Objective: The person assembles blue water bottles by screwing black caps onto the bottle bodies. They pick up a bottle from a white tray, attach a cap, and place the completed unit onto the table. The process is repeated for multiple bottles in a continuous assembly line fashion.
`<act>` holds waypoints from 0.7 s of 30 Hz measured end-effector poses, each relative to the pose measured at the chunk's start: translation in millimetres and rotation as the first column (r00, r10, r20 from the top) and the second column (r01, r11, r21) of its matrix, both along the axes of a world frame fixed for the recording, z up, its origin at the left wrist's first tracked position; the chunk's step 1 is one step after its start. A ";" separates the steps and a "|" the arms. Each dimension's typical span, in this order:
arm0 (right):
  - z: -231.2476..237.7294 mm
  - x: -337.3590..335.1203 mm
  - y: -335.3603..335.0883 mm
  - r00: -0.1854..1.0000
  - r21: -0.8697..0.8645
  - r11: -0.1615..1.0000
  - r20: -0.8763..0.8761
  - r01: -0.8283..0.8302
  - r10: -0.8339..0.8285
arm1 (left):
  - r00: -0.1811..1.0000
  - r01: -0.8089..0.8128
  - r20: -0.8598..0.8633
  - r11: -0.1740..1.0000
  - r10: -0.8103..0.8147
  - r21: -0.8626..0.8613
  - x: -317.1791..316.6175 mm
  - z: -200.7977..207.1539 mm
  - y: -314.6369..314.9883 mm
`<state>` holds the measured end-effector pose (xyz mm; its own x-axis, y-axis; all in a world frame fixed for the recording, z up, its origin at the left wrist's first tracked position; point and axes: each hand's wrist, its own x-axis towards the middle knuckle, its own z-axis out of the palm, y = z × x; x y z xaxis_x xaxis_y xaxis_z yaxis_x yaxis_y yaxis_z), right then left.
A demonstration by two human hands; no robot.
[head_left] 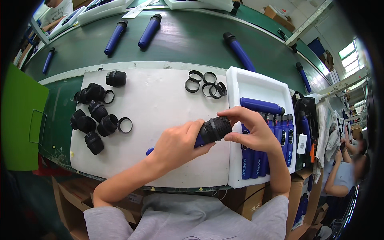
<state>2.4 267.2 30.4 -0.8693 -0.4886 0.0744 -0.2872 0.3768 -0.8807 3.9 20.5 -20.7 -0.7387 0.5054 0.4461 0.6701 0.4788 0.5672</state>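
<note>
My left hand (179,143) is wrapped round the blue handle of a microphone, tilted over the white board. The black mesh head of the microphone (216,129) points up and to the right. My right hand (255,132) grips the end of that head between thumb and fingers. To the left on the board lies a cluster of loose black microphone heads (97,111). Several black rings (192,85) lie at the board's far right. Under and beside my right hand stands a white foam tray (262,79) holding several blue microphone bodies (262,105).
Beyond the board runs a green conveyor belt (180,40) with blue microphones (150,32) spaced along it. A green panel (22,120) stands at the left. Cardboard boxes (74,196) are below the table edge. Other people sit at far left and right.
</note>
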 end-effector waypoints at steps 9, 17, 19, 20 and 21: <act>-0.4 1.2 -4.5 0.998 0.102 0.993 -0.040 0.061 -0.057 | 0.999 0.007 -0.050 0.999 -0.009 -0.050 0.4 -5.1 -0.1; 2.0 2.6 -5.5 0.993 0.363 0.928 0.036 0.091 -0.111 | 1.000 0.013 -0.021 0.991 -0.015 -0.130 1.5 -2.6 -1.4; -1.0 3.8 -6.2 0.993 0.168 0.981 -0.083 0.100 -0.087 | 1.000 0.007 -0.024 0.996 -0.009 -0.085 1.5 1.3 -0.9; -2.2 4.3 -6.5 0.986 0.068 0.993 -0.144 0.094 -0.083 | 1.000 0.005 -0.026 0.998 -0.006 -0.063 1.3 3.3 -0.6; -0.8 4.5 -7.6 0.987 0.022 0.995 -0.133 0.094 -0.090 | 1.000 0.000 0.001 0.999 0.000 -0.050 1.1 4.3 -1.1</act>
<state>6.8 259.7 29.6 -0.8942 -0.4107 0.1785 -0.3628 0.4307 -0.8264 4.9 19.4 -16.4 -0.7395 0.5267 0.4193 0.6691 0.5068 0.5435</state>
